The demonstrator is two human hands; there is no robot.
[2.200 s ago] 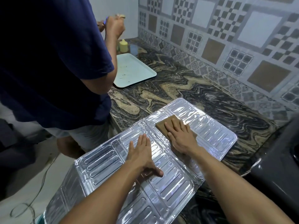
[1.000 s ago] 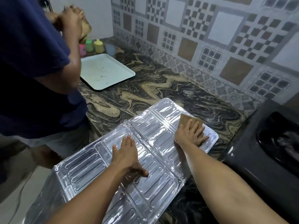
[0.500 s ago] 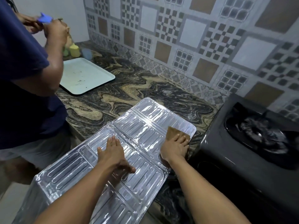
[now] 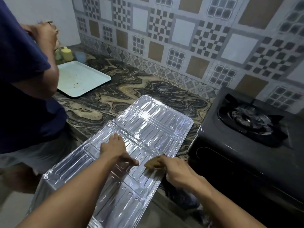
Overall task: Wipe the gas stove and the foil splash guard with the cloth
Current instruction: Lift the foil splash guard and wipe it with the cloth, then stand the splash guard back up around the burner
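Note:
The ribbed foil splash guard (image 4: 153,127) lies flat on the marble counter, its near end hanging past the counter edge. My left hand (image 4: 115,148) presses flat on its middle, fingers spread. My right hand (image 4: 177,171) grips the brown cloth (image 4: 153,162) bunched at the guard's right edge, close to my left thumb. The black gas stove (image 4: 230,150) stands just to the right, its burner (image 4: 246,117) at the back.
Another person in a dark blue shirt (image 4: 21,89) stands at the left, hands raised. A pale tray (image 4: 79,78) and small coloured cups (image 4: 66,54) sit on the counter (image 4: 131,83) at the back left. The tiled wall runs behind.
My right hand has drawn the cloth from the guard's far panel back along its right edge towards me, and now holds it bunched. My left hand stays pressed. The view has swung right.

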